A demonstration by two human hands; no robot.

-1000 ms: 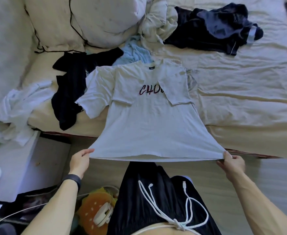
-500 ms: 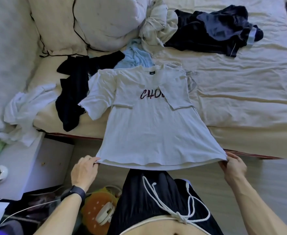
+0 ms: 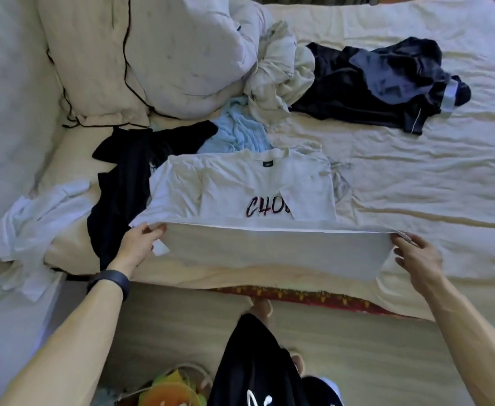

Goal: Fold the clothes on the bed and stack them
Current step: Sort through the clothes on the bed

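A white T-shirt [image 3: 269, 247] with dark "CHO" lettering lies face up at the bed's near edge, its right sleeve folded inward. Its bottom half is turned up over the body, the hem running just below the lettering. My left hand [image 3: 141, 244] pinches the hem's left corner. My right hand [image 3: 416, 253] pinches the hem's right corner. Unfolded clothes lie around it: a black garment [image 3: 129, 183] to the left, a light blue one [image 3: 237, 130] behind the collar, a white one [image 3: 35, 224] at the far left, a cream one [image 3: 278, 77] and a dark navy heap [image 3: 381, 83] further back.
A big cream pillow with black piping [image 3: 152, 54] fills the back left. The bed sheet [image 3: 430, 186] is bare on the right half. A low white surface [image 3: 15, 323] stands left of the bed, and an orange and yellow object [image 3: 170, 391] lies on the floor by my legs.
Both hands have lifted the shirt's hem from below the bed edge and carried it forward over the shirt, folding the bottom half upward. I have leaned closer over the bed.
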